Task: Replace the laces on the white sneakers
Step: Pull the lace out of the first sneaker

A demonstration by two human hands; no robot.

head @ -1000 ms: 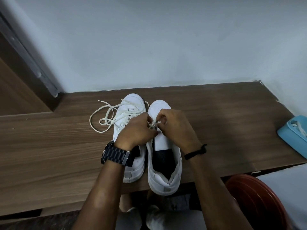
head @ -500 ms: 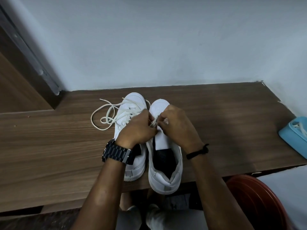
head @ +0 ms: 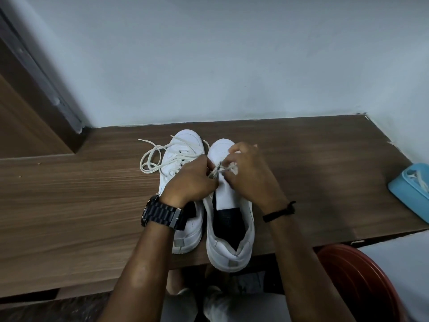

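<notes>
Wood-grain desk (head: pixel 69 205) against a pale wall is carrying both white sneakers (head: pixel 228 228) at its near edge, toes at twelve o'clock for reach. I'm seeing my left hand (head: pixel 190 182) and right hand (head: pixel 249 176) each pinching the lace (head: pixel 219 169) above the right shoe's tongue, fingers (head: pixel 233 151) clamped on it, probably to feed an eyelet.

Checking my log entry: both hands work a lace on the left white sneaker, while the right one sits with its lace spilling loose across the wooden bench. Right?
Sides swapped. The head view shows both hands, left and right, pinching a pale lace on the right white sneaker; the left white sneaker trails the loose cream lace over the wooden bench.
</notes>
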